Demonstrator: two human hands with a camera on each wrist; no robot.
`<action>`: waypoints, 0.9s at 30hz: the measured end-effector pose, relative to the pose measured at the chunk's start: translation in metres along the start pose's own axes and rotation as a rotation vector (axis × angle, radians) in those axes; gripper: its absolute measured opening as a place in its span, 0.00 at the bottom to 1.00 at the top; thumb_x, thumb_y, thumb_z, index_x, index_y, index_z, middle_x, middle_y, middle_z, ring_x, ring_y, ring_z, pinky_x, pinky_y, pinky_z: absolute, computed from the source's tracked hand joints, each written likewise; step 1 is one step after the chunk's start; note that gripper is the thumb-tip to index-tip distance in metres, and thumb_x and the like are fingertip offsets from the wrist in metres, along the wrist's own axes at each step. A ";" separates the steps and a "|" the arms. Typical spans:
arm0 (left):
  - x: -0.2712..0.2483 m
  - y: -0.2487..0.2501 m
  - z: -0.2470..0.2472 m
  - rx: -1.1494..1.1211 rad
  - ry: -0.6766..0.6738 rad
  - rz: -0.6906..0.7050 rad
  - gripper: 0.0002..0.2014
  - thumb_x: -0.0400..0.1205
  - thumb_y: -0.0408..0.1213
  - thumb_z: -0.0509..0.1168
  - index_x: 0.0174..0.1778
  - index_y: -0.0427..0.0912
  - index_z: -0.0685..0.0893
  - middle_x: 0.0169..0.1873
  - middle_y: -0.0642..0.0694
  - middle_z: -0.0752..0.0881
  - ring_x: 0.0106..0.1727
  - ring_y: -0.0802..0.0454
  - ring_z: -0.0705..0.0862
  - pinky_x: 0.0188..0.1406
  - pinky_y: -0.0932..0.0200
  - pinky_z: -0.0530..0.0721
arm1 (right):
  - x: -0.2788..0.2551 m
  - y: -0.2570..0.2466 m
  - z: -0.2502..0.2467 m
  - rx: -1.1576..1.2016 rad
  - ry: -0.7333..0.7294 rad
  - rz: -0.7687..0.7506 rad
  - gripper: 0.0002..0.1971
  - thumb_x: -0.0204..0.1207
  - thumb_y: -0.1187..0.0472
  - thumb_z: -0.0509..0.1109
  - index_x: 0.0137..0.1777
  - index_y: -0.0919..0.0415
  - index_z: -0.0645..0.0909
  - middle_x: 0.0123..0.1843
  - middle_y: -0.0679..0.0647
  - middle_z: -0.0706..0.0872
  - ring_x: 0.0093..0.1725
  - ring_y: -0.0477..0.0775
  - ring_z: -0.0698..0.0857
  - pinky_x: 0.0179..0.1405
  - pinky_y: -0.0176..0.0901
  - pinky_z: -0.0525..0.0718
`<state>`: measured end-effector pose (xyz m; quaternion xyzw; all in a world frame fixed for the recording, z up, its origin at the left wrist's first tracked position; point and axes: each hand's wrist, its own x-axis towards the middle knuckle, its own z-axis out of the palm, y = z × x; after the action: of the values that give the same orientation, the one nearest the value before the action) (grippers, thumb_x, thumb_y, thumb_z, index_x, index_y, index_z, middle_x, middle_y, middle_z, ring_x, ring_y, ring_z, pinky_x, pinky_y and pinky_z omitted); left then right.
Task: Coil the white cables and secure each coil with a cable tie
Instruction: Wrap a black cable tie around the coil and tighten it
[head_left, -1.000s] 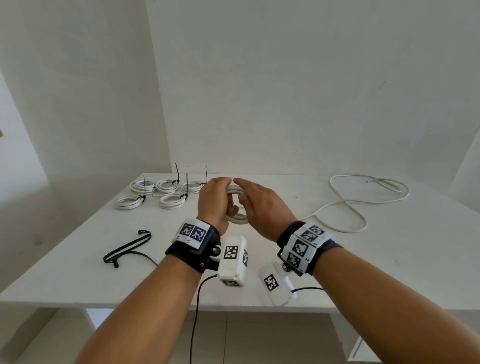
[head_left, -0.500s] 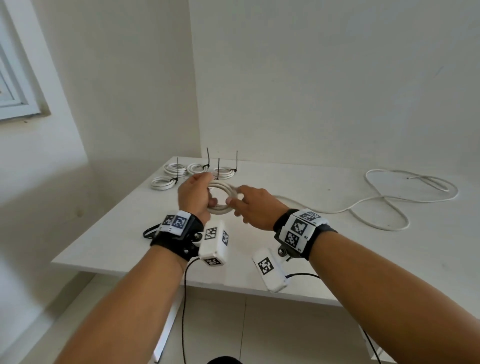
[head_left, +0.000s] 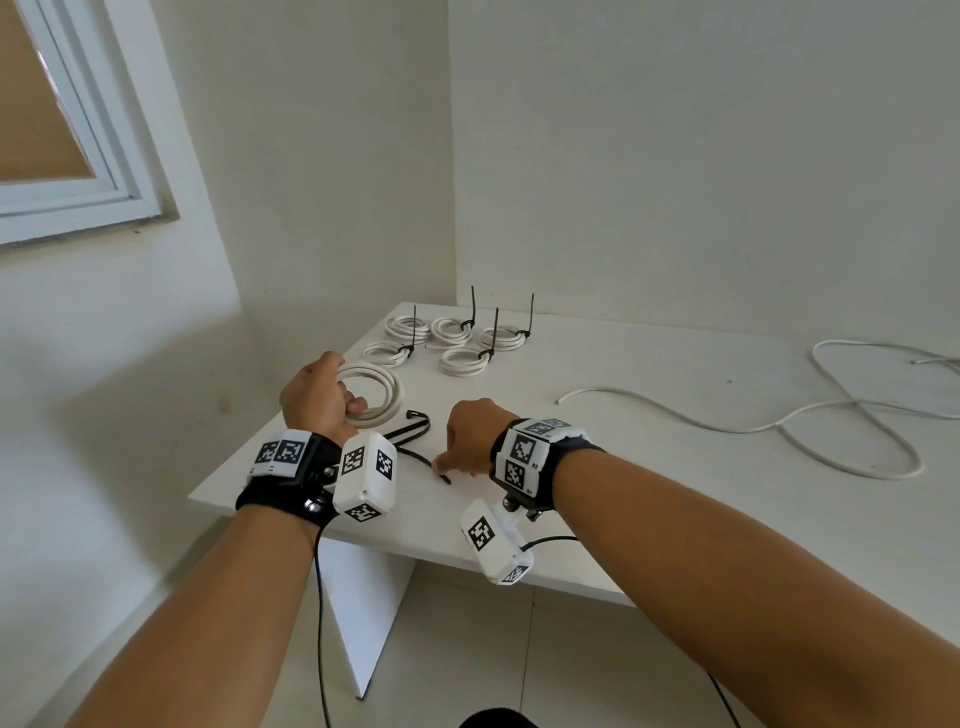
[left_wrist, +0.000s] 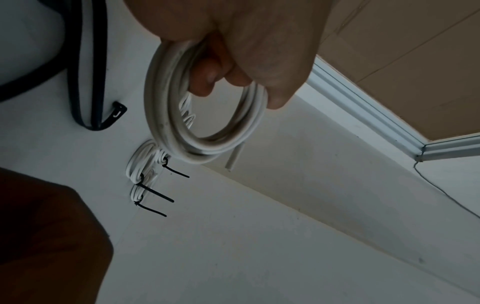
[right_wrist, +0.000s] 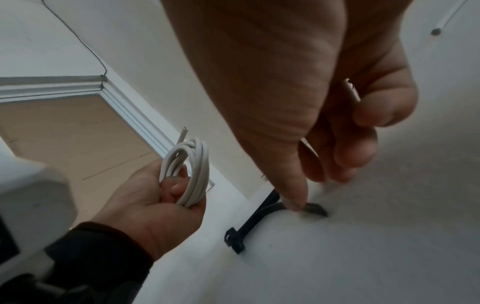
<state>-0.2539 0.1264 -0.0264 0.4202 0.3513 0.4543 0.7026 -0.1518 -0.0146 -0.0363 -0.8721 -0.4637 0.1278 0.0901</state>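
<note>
My left hand (head_left: 332, 400) grips an untied coil of white cable (head_left: 382, 389) just above the table's left part; the fingers curl through the coil (left_wrist: 166, 115), and one cable end sticks out. My right hand (head_left: 465, 457) is down on the table near the front edge. Its thumb and curled fingers pinch the tip of a black cable tie (right_wrist: 314, 209). More black ties (head_left: 415, 431) lie bent between the two hands. The left hand (right_wrist: 155, 205) and its coil (right_wrist: 192, 170) also show in the right wrist view.
Several tied coils (head_left: 457, 338) with upright black tie tails sit at the back left of the white table (head_left: 675, 493). A long loose white cable (head_left: 779, 426) sprawls across the right side. Walls close in behind and on the left, with a window (head_left: 78, 156).
My right hand let go of the coil and dropped to the black ties on the table. The left hand carried the coil leftward. My head turned left and looked further down.
</note>
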 end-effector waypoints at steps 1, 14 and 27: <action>0.001 0.000 -0.002 -0.001 0.001 -0.002 0.12 0.77 0.31 0.63 0.30 0.41 0.69 0.23 0.45 0.61 0.23 0.50 0.59 0.18 0.65 0.63 | 0.002 -0.002 0.000 0.000 -0.006 -0.007 0.14 0.70 0.52 0.79 0.37 0.63 0.84 0.37 0.56 0.89 0.42 0.57 0.91 0.45 0.49 0.92; -0.005 -0.012 0.018 -0.037 -0.054 -0.044 0.13 0.77 0.32 0.64 0.29 0.42 0.69 0.20 0.48 0.61 0.23 0.50 0.59 0.20 0.62 0.62 | 0.005 0.043 -0.001 -0.074 0.033 0.074 0.11 0.74 0.51 0.71 0.40 0.59 0.78 0.43 0.54 0.83 0.43 0.57 0.83 0.36 0.40 0.78; -0.051 -0.043 0.108 -0.042 -0.254 -0.090 0.16 0.79 0.31 0.66 0.28 0.45 0.70 0.17 0.50 0.61 0.19 0.52 0.59 0.18 0.64 0.61 | -0.047 0.175 -0.042 0.665 0.209 0.308 0.14 0.74 0.66 0.74 0.56 0.56 0.76 0.43 0.62 0.92 0.35 0.54 0.85 0.33 0.43 0.81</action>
<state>-0.1622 0.0398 -0.0169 0.4432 0.2684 0.3729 0.7698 -0.0266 -0.1525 -0.0384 -0.8630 -0.2487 0.1939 0.3948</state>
